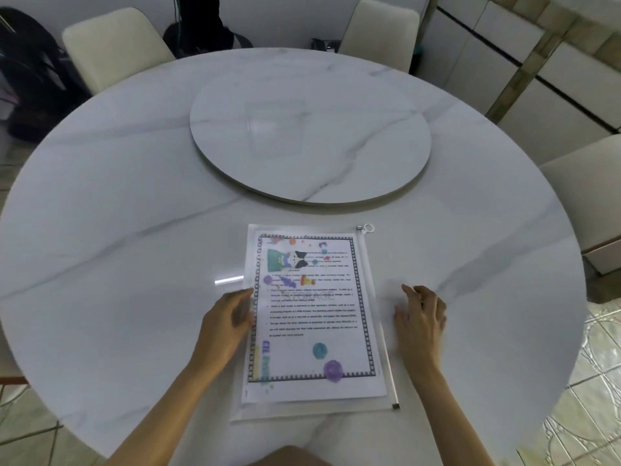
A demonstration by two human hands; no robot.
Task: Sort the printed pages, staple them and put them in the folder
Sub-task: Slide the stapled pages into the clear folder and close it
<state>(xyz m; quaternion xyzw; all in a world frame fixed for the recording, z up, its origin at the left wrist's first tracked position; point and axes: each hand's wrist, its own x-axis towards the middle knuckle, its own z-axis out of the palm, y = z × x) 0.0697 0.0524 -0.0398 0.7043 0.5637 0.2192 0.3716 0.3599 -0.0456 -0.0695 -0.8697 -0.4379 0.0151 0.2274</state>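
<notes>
Filing step, seemingly last: pages lie inside clear folder at table's near edge. left hand flat against its left side, right hand relaxed beside zip, gripping nothing. Next: confirm zip closed

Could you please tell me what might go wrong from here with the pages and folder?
1. I cannot tell whether the zip strip along the right edge of the clear plastic zip folder is closed; if open, the printed pages could slip out on lifting.
2. Only the left hand touches the folder; on the glossy white marble table it may slide.
</notes>
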